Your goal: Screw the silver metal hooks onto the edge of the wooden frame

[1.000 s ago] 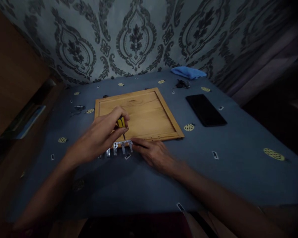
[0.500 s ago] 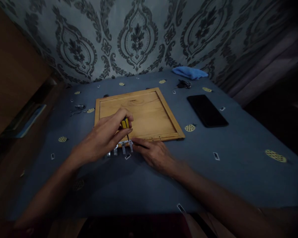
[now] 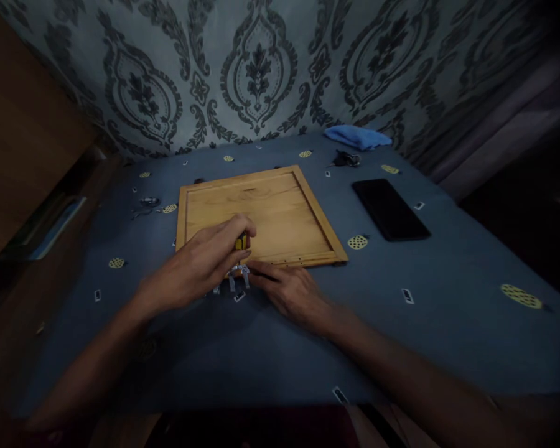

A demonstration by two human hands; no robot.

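A framed wooden board [image 3: 261, 205] lies flat on the blue cloth. At its near edge sits a silver metal hook rack [image 3: 246, 275] with several prongs pointing toward me, partly covered by my left hand. My left hand [image 3: 205, 252] is closed round a screwdriver [image 3: 241, 241] with a yellow and black handle, held upright over the rack; its tip is hard to make out. My right hand [image 3: 292, 289] pinches the rack's right end at the board's edge, with its thumb hidden from view.
A black phone [image 3: 391, 210] lies right of the board. Behind it are a small dark object [image 3: 346, 158] and a blue cloth [image 3: 359, 137] near the patterned wall. Small metal pieces [image 3: 149, 201] lie to the left, beside a wooden cabinet [image 3: 23, 124].
My left hand has shifted slightly right and down with the screwdriver, whose handle stands more upright and shows less. More of the rack's left part is covered. My right hand stays in place.
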